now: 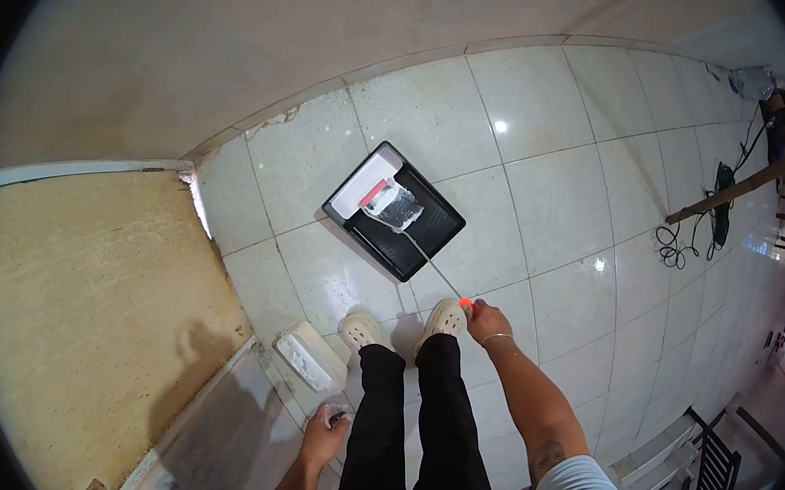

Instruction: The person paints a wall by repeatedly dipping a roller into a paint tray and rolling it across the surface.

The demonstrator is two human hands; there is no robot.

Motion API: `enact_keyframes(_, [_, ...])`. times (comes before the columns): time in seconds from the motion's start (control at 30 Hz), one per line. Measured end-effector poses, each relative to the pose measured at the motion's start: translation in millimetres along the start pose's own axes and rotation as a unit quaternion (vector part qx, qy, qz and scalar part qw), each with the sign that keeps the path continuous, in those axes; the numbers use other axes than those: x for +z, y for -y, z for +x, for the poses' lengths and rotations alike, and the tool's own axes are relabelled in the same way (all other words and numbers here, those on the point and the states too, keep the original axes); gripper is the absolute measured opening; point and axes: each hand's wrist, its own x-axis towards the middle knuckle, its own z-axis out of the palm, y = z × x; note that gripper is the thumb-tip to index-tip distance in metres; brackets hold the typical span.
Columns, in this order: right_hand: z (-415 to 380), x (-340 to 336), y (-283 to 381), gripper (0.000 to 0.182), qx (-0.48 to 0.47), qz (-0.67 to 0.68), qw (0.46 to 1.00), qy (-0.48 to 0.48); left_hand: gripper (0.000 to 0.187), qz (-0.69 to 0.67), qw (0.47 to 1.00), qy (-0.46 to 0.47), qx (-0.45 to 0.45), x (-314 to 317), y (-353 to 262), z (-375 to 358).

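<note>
My right hand [488, 322] is wrapped round the orange handle of a paint roller [445, 280]. Its thin metal rod runs up to the head, whose pinkish sleeve [374, 193] lies in a black paint tray [439, 214]. White paint fills the tray's far left end, and a wet white smear covers part of the ribbed slope. Low down beside my left leg, my left hand [323, 440] has its fingers curled in. Something whitish shows at the fingertips, too small to name. Just above that hand stands a cream tub [327, 351] with white paint inside.
My feet in cream clogs [445, 318] stand close below the tray on white floor tiles. A bare wall [319, 15] borders the floor beyond, and a yellowish panel [79, 311] lies left. Black cables [721, 204] and a wooden pole [743, 182] are at right.
</note>
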Motion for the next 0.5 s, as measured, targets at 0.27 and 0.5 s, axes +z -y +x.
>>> enact_keyframes(0.27, [-35, 12, -63, 0.046, 0.012, 0.010, 1.000, 0.008, 0.028, -0.016, 1.000, 0.002, -0.021, 0, 15, -4])
enact_keyframes(0.5, [-10, 18, -38, 0.047, -0.002, 0.026, 0.999, -0.029, 0.027, -0.001, 1.000, -0.011, -0.018, 5, 14, -3])
